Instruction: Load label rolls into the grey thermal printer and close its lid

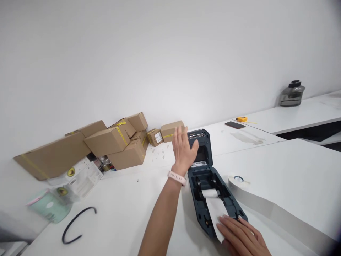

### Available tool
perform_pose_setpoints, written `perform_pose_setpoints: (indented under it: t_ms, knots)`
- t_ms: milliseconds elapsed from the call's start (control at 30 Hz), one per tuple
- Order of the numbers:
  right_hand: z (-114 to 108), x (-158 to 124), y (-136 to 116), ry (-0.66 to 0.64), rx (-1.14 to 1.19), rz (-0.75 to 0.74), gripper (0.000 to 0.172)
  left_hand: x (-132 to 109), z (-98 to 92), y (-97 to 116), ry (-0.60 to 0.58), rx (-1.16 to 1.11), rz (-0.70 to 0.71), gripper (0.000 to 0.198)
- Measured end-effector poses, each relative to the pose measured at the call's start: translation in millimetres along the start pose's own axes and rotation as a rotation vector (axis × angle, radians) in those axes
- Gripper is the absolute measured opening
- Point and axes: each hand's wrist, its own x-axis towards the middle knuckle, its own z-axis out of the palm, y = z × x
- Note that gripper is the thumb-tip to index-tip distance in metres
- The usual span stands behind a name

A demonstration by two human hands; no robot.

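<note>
Holding the left hand (184, 147) up, fingers loosely spread, gripping nothing, just by the raised lid (207, 150) of the dark printer (225, 190), touching or not impossible to tell! Laying the right hand (241, 235), fingers nearly straight, over the white paper strip (215, 208) at the near end, pinching or only pressing unclear. Seeing the printer lying open on the worktop (114, 202), just beside the paper roll (236, 182).

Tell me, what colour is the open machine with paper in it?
The machine is dark blue-grey; the head view shows it best.
</note>
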Motion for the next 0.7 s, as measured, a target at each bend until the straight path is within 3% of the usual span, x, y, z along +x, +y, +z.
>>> perform_pose_setpoints:
  t_ms: [133,400,567,700]
  knots:
    - [-5.6,14.6,1.7,0.021,0.043,0.031,0.026,23.9,13.0,-2.5,-0.142,0.042,-0.064,0.058]
    - [-7.4,7.4,16.6,-0.006,0.225,-0.005,0.026,15.4,9.7,-2.7,-0.120,0.071,-0.004,0.051]
    - [-16.5,7.4,10.3,0.025,0.161,-0.032,0.028,-11.3,-2.4,10.5,-0.058,0.067,0.057,0.048]
    - [-14.3,3.5,-1.4,0.074,0.128,-0.029,0.032,-59.8,-13.5,25.9,-0.017,0.071,0.130,0.050]
